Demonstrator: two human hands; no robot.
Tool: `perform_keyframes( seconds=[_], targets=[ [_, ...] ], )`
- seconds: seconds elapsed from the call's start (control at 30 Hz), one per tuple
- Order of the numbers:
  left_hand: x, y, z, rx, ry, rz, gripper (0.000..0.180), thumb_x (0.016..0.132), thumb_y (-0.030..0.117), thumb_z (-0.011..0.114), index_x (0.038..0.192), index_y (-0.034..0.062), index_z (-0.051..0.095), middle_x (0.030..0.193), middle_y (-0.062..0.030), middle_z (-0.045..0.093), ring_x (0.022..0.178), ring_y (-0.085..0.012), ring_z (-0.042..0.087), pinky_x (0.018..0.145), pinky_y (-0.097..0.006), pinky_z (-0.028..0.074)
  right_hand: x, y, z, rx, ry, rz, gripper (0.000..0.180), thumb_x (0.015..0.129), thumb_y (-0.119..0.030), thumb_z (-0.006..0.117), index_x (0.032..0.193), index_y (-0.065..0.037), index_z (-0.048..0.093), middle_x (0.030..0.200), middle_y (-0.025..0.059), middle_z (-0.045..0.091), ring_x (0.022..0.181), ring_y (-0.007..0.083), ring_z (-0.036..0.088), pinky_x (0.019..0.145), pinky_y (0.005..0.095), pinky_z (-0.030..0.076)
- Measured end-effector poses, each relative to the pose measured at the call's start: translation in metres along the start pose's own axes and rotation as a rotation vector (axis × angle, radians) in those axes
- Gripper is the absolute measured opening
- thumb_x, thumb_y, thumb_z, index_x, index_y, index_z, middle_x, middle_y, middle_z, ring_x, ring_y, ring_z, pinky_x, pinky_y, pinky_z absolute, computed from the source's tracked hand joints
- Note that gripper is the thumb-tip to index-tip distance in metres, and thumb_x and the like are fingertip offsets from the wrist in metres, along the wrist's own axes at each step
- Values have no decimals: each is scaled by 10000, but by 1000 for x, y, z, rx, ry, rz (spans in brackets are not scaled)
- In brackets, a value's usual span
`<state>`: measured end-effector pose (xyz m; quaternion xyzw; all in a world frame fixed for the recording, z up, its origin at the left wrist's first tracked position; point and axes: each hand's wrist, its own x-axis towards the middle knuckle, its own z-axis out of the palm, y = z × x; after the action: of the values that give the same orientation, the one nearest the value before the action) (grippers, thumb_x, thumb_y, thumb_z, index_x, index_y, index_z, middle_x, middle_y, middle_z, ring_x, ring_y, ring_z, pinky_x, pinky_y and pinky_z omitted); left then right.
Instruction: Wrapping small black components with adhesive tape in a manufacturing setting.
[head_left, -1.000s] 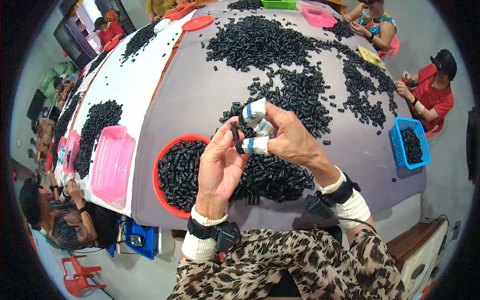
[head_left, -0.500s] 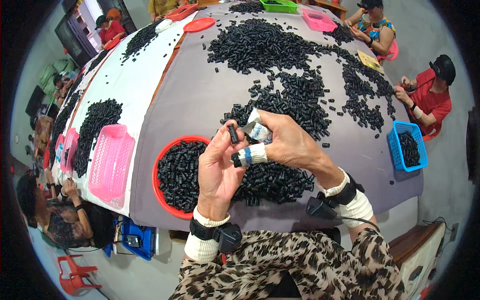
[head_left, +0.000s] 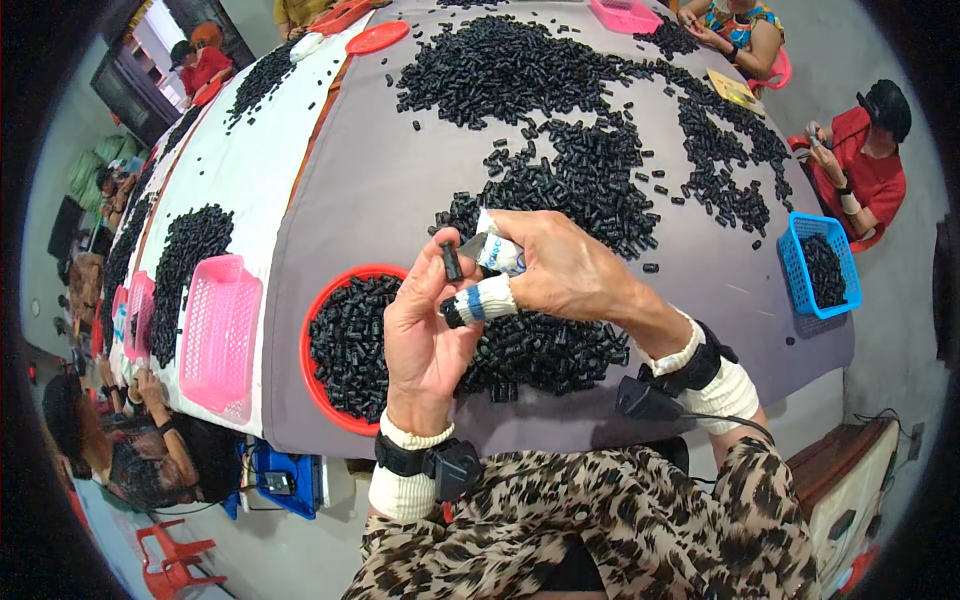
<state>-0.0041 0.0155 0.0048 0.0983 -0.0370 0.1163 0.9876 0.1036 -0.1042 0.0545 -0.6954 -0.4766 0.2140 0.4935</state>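
Observation:
My left hand [head_left: 430, 320] pinches a small black ribbed cylinder [head_left: 452, 262] between thumb and fingertips, holding it roughly upright. Close against it is my right hand [head_left: 570, 270], closed on a thin grey blade [head_left: 474, 246] whose tip points at the cylinder's upper end. White wrapping with blue print [head_left: 502, 254] covers the fingertips or the blade's grip; which of the two I cannot tell. A white finger sleeve with a blue stripe [head_left: 482, 301] is on one right finger. Below my hands, a red round basin [head_left: 308, 350] full of similar black cylinders stands beside a loose heap [head_left: 550, 355].
More black cylinders lie in large piles [head_left: 510, 75] across the grey cloth [head_left: 350, 190]. A pink basket [head_left: 218, 330] stands at left, a blue basket [head_left: 820, 265] with cylinders at right, and a red lid [head_left: 378, 37] farther off. Several people sit around the table.
The view has shifted slightly, so the table appears moved in the picture. My hands keep the same hold on the cylinder and blade. The person in red at right has raised their hands.

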Motion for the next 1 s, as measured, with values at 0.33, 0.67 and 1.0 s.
perform_keyframes(
  seconds=[0.33,0.67,1.0],
  targets=[
    [2,-3,1,207,43,0,259,873,60,483,1118,-24,488,996,-152,583,886,-221,607,826,-400,495,1,2,-8,-93,-55,3,388,671,-324,712,777,5,537,651,103,545,592,196,525,555,326,414],
    [4,-6,1,242,35,-12,268,870,48,499,1121,-45,479,964,-132,597,869,-189,614,773,-302,519,1,8,-10,-110,-121,32,388,691,-349,715,783,-19,533,653,36,526,597,128,490,549,297,398],
    [4,-12,0,279,67,-13,255,857,56,532,1101,-17,514,981,-109,603,878,-179,609,780,-301,514,-2,16,-11,-96,-132,-54,360,731,-346,685,782,-23,533,646,42,529,590,151,497,548,316,403]
  ],
)
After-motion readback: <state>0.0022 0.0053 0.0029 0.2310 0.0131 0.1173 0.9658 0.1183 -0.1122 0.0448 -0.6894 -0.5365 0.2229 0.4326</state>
